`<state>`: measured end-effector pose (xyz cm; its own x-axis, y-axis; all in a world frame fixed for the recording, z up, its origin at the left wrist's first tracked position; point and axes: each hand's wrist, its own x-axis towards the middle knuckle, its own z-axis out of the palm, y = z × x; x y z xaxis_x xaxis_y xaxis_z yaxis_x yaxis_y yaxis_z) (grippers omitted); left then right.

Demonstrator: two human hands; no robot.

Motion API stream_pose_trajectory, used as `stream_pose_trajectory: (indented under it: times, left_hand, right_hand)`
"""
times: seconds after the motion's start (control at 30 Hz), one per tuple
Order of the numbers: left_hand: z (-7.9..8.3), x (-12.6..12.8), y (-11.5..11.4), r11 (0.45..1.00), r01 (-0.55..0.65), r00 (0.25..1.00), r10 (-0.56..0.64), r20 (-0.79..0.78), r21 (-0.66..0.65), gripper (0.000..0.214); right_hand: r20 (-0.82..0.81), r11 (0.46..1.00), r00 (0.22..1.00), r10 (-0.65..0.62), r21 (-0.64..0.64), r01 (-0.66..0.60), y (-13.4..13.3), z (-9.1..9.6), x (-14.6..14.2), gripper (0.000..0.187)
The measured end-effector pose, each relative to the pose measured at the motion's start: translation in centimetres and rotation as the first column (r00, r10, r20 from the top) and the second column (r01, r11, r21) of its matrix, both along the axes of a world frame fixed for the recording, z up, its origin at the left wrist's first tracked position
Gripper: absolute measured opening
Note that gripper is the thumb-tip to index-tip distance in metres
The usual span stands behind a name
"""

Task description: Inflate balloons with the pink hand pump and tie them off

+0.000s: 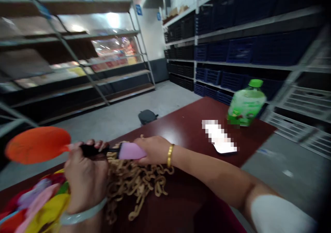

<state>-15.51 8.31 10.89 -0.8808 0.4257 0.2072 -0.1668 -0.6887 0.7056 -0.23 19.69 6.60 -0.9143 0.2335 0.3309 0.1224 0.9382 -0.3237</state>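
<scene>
An orange balloon [38,145], partly inflated, sticks out to the left of my left hand [86,172]. My left hand is closed around the balloon's neck and the black end [89,150] of a hand balloon pump. The pump's pink part [131,151] is gripped by my right hand [153,149], with a thin dark rod between the two parts. Beneath both hands lies a heap of tan, curled, cord-like pieces [137,178], whose kind I cannot make out. Limp coloured balloons [46,205] in yellow, pink, red and lilac are piled beside my left wrist.
A phone [219,138] with a blurred screen and a green-capped bottle [247,103] stand on the dark red table [191,122], to the right. Beyond the table are a dark stool-like object [147,116], metal shelving [124,76] and racks of blue crates [239,50].
</scene>
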Motion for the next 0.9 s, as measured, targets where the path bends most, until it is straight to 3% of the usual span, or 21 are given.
stream_pose_trajectory:
  times: [0.17,0.27,0.37,0.53,0.67,0.77,0.9]
  left_hand:
    - [0.3,-6.8,-3.6,0.973,-0.169,0.985,0.169,0.013,0.154,0.021]
    - [0.0,-7.8,-4.5,0.964,-0.191,0.982,0.187,0.038,0.187,0.025]
    - [-0.7,-6.1,-3.2,0.97,-0.137,0.991,0.133,0.034,0.202,0.024]
    - [-2.1,-0.4,0.2,0.982,0.037,0.999,-0.041,0.017,0.185,0.024]
    - [-2.9,3.2,1.4,0.977,0.129,0.991,-0.135,0.023,0.172,0.02]
    - [-2.8,3.5,1.4,0.98,0.11,0.992,-0.118,0.04,0.167,0.022]
    - [-1.5,0.1,-0.3,0.983,0.027,0.999,-0.033,0.033,0.18,0.022]
  right_hand:
    - [0.031,0.998,0.999,0.036,-0.058,-0.034,0.1,0.0,0.5,0.06]
    - [0.049,0.993,0.996,0.073,-0.094,-0.069,0.5,-0.2,0.5,0.062]
    - [0.071,0.997,0.996,0.052,-0.058,-0.047,0.6,-0.5,0.6,0.062]
    - [0.054,0.999,0.999,0.006,-0.05,-0.003,0.4,-0.4,0.6,0.062]
    - [0.034,0.998,0.999,-0.019,-0.062,0.021,0.0,0.0,0.7,0.061]
    - [0.03,0.998,0.999,-0.032,-0.06,0.033,-0.5,0.2,0.7,0.059]
    - [0.02,0.998,1.0,-0.01,-0.069,0.012,-0.6,0.2,0.7,0.058]
